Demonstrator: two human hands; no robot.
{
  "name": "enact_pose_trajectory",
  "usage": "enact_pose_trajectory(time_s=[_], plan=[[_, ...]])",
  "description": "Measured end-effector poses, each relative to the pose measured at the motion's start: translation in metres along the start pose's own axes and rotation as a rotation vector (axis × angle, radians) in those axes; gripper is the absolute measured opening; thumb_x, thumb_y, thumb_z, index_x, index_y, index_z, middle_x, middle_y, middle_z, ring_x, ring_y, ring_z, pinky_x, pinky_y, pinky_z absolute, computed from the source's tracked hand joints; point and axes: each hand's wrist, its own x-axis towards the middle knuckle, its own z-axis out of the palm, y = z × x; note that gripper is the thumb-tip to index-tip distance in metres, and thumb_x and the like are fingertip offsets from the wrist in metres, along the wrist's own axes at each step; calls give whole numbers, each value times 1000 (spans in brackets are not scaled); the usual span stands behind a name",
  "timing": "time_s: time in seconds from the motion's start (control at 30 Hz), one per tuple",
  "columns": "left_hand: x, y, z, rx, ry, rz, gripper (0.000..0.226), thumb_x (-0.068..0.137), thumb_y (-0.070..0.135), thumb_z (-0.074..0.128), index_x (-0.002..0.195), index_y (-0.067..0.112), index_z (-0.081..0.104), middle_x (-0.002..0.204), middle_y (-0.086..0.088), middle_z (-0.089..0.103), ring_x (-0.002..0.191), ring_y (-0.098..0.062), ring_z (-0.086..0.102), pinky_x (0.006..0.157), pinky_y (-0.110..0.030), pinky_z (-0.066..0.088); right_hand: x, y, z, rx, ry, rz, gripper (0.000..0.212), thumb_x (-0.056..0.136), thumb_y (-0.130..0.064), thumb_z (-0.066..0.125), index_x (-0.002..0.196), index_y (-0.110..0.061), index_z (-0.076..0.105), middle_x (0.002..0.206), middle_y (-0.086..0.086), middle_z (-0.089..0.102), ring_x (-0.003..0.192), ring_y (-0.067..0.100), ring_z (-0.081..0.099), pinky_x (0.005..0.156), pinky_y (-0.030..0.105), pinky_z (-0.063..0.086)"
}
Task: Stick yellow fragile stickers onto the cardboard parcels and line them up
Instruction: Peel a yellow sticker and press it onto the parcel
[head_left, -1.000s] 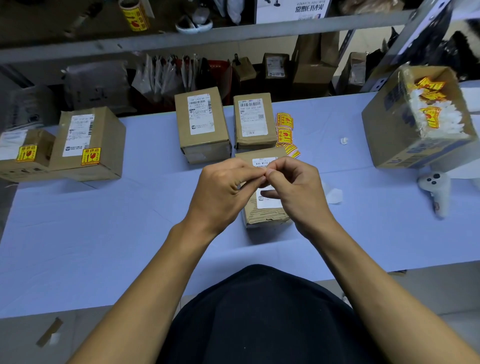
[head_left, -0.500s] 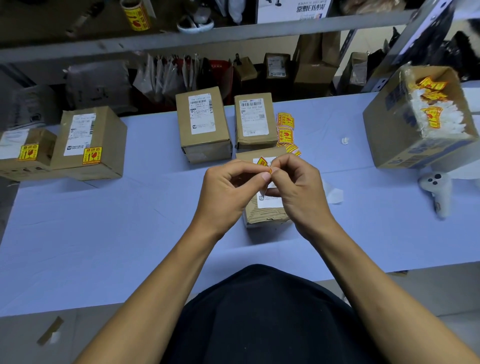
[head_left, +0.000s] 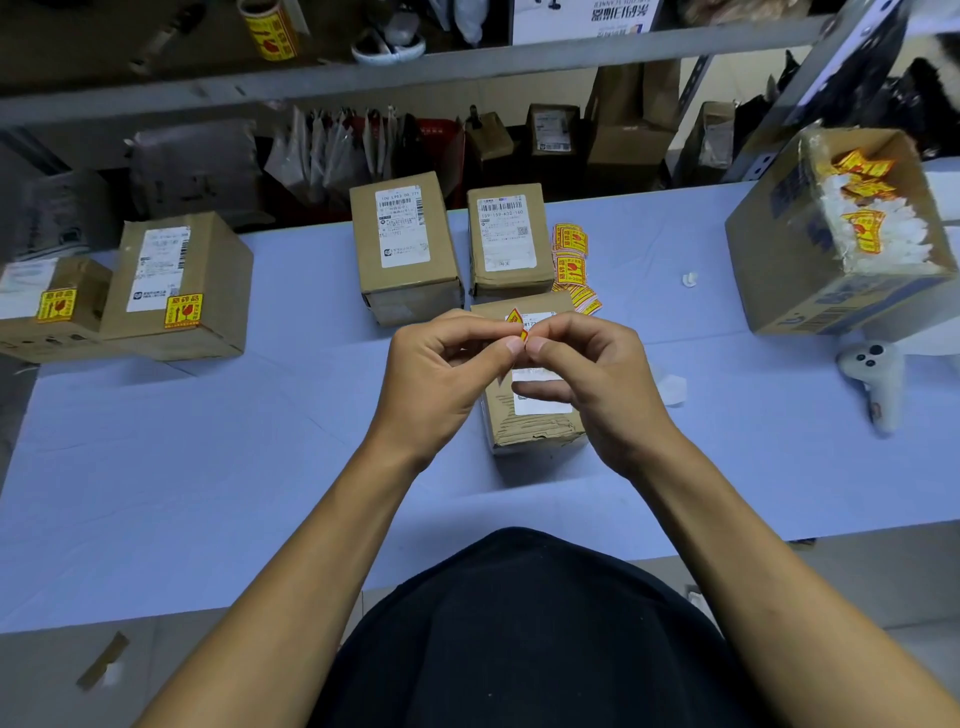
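Note:
My left hand (head_left: 441, 379) and my right hand (head_left: 597, 384) meet above a small cardboard parcel (head_left: 530, 431), both pinching one yellow fragile sticker (head_left: 518, 323) whose corners poke out between the fingertips. Behind it stand two unstickered parcels, one taller (head_left: 405, 249) and one smaller (head_left: 509, 241). At the left, two parcels (head_left: 179, 286) (head_left: 49, 309) each carry a yellow sticker. A loose pile of yellow stickers (head_left: 571, 265) lies right of the back parcels.
An open cardboard box (head_left: 810, 260) with white backing scraps and stickers sits at the right, a white controller (head_left: 872, 374) in front of it. White paper scraps (head_left: 672, 389) lie by my right hand. A shelf (head_left: 415, 67) with a sticker roll (head_left: 270, 31) runs behind the blue table (head_left: 208, 467).
The yellow sticker has come into view between my fingertips, and more of it shows now. Both hands stay above the near parcel.

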Motion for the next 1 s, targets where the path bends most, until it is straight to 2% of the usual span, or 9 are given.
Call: enact_pose_trajectory(time_s=[0.17,0.33,0.57,0.73,0.83,0.9,1.0], plan=[[1,-1,-2,17,-31,29,16,87,0,70,99,9,76,96,-8,73,88,-12,70,78,-22,53,0,-1,0,-11,-3,16,17,93,-1,60,80,-8,67,74,-1,68,79,12,70,75,42,62],[1,-5,-1,39,-43,48,16,88,2,69,100,11,76,98,-8,72,90,-18,70,80,-26,54,0,0,1,-32,31,11,15,93,-1,62,81,-9,67,78,3,69,82,15,70,74,40,62],[-1,-5,1,126,-43,107,23,88,3,70,107,14,74,98,-3,70,92,-5,68,79,-16,51,1,1,5,-81,84,6,21,93,-1,60,77,-12,66,69,-2,66,71,13,66,74,43,62],[-2,-5,3,187,-22,170,29,87,4,71,112,19,71,94,-3,69,87,-8,67,79,-23,55,2,2,10,-124,121,-23,25,92,2,54,73,-12,61,69,1,62,67,10,62,73,47,60],[-3,-6,5,170,-26,150,25,88,4,70,111,15,73,96,-3,70,88,-8,68,78,-21,54,3,5,12,-168,142,-62,22,91,2,52,74,-11,56,70,6,57,67,14,56,71,51,57],[-3,-7,5,134,-27,125,21,89,3,69,108,9,75,99,-3,72,91,-8,69,80,-18,52,4,9,12,-227,146,-113,15,88,-8,53,74,-14,54,70,5,55,67,17,53,69,52,54],[-2,-7,5,46,-25,54,17,91,4,67,105,4,75,100,-6,75,95,-15,71,85,-25,54,5,13,13,-328,132,-169,15,80,-32,50,73,-19,49,68,-2,51,70,26,50,69,54,51]])
